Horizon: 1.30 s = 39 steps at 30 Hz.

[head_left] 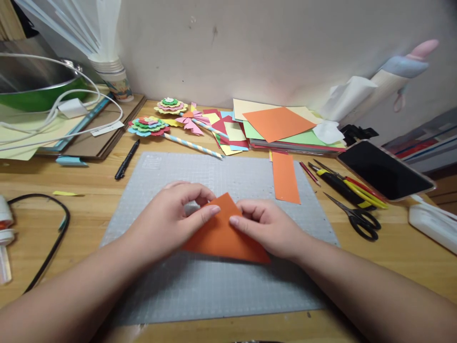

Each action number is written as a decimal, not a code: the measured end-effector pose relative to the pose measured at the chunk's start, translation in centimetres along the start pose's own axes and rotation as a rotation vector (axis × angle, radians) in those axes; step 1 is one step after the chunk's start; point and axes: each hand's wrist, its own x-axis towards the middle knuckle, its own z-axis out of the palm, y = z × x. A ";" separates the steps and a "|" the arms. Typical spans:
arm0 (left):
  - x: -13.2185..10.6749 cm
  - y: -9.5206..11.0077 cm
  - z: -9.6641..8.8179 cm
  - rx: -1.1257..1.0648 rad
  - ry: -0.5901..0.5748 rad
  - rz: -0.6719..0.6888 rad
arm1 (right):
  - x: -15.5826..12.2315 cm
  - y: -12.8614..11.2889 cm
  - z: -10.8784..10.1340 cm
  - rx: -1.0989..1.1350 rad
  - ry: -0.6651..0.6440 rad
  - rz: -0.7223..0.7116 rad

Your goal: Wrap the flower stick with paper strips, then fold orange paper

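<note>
Both hands hold a sheet of orange paper (224, 240) that looks like a triangle with its point away from me. My left hand (182, 205) pinches its left sloping edge, thumb on top and fingers behind. On the right sloping edge, my right hand (266, 224) grips with the thumb on the face and curled fingers at the back. The paper is over a grey cutting mat (214, 290), its long edge toward me. An orange paper strip (286, 178) lies at the mat's upper right.
Black-handled scissors (360, 221), a box cutter (339, 186) and a phone (385, 169) are at right. Layered paper flowers (148, 126) and stacked coloured paper (280, 124) stand along the wall. A black pen (127, 160) lies left; a glue gun (5, 233) is at the left edge.
</note>
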 end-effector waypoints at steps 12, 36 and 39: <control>0.6 -1.8 0.4 0.362 0.333 0.292 | 0.8 0.8 -1.9 0.230 0.363 -0.019; 1.2 -2.5 0.3 0.108 0.214 -0.138 | 0.9 0.9 -2.2 0.210 0.087 0.069; 1.1 -2.8 0.4 0.162 0.204 -0.079 | 1.0 0.9 -2.4 0.162 0.177 0.070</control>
